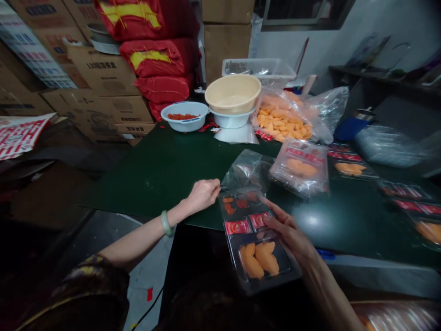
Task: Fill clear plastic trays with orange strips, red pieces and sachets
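Observation:
My right hand (pixel 284 227) holds a black compartment tray (pixel 248 239) by its right side, the thumb on top near a red sachet. Tilted over the table's near edge, the tray carries orange wing-shaped pieces, two red sachets and small reddish bits under clear plastic. My left hand (pixel 206 193), with a pale green bangle on its wrist, is closed in a pinch at the edge of a clear plastic bag (pixel 246 170). That bag lies at the tray's far end; whether the tray's end is inside it I cannot tell.
Bagged trays (pixel 301 168) are stacked to the right, with more trays (pixel 351 163) beyond. Behind them stand a big bag of orange pieces (pixel 284 122), a cream basin (pixel 233 92) and a blue bowl (pixel 184 117) of red bits. Cartons (pixel 103 76) rise at the left.

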A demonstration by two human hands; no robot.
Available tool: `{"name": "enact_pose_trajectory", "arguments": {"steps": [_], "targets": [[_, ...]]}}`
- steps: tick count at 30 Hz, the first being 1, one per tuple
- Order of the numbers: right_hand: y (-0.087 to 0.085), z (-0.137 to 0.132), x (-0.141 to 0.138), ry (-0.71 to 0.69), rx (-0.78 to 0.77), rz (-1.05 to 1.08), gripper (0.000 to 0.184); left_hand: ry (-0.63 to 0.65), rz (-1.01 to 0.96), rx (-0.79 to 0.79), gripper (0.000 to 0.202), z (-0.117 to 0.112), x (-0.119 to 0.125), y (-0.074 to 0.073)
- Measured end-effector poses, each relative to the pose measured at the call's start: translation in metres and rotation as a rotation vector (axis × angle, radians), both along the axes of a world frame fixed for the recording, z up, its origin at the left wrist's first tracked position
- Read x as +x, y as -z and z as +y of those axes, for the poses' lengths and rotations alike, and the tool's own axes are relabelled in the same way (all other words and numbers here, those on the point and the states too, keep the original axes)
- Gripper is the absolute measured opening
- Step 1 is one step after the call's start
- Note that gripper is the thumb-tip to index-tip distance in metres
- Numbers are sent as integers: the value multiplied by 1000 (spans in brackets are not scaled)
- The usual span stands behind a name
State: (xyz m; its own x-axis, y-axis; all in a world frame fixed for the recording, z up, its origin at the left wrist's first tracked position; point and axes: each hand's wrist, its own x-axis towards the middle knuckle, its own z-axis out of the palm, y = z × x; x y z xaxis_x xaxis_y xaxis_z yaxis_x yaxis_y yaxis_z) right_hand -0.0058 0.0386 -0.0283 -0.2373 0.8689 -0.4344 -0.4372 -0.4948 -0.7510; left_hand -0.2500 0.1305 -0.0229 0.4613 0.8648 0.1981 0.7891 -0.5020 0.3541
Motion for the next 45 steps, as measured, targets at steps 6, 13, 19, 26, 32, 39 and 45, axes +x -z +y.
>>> {"name": "enact_pose_trajectory", "arguments": {"steps": [6, 13, 19, 26, 32, 39, 45], "targets": [[4, -4, 7, 58, 5, -7, 78, 85, -112, -68, 17, 9, 2, 7], [-7, -1, 13, 50, -47, 7, 69, 150, -182, -14, 57, 11, 11, 7], [-14, 2, 18, -56, -44, -17, 67, 151, -517, -188, 31, 14, 25, 20], [-14, 5, 17, -69, -34, -106, 77, 13, -741, -331, 18, 16, 30, 32], [-11, -3, 6, 67, -57, -70, 81, -24, -703, -311, 19, -7, 19, 23], [-3, -11, -7, 129, -58, 0, 77, -118, -514, -67, 12, -41, 7, 17], [-1, -1, -22, 210, -52, -97, 71, -21, -353, 79, 14, -72, 4, 23]]}}
